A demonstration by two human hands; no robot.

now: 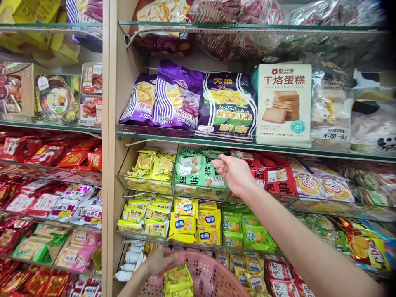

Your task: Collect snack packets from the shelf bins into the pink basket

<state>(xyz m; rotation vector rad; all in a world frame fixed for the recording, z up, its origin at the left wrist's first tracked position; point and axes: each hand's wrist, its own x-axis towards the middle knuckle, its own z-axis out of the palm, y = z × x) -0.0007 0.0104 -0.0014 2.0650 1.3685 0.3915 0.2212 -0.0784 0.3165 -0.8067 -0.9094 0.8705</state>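
Note:
My left hand (pixel 161 260) grips the rim of a pink perforated plastic basket (pixel 213 272) low in the view. Inside the basket lie yellow-green snack packets (pixel 178 280). My right hand (pixel 232 172) reaches across to a clear shelf bin of mint-green snack packets (pixel 189 167), at the bin's right side. Its fingers are curled together over the packets; whether one is pinched between them is hidden. Left of this bin are yellow snack packets (pixel 154 167), and to its right are red and black packets (pixel 280 180).
Above stands a glass shelf (pixel 185 136) with purple chip bags (pixel 179 97) and a cake box (pixel 284 105). Lower bins hold yellow packets (pixel 185 222) and green packets (pixel 253 234). A wooden upright (pixel 109 165) divides this rack from another stocked rack on the left.

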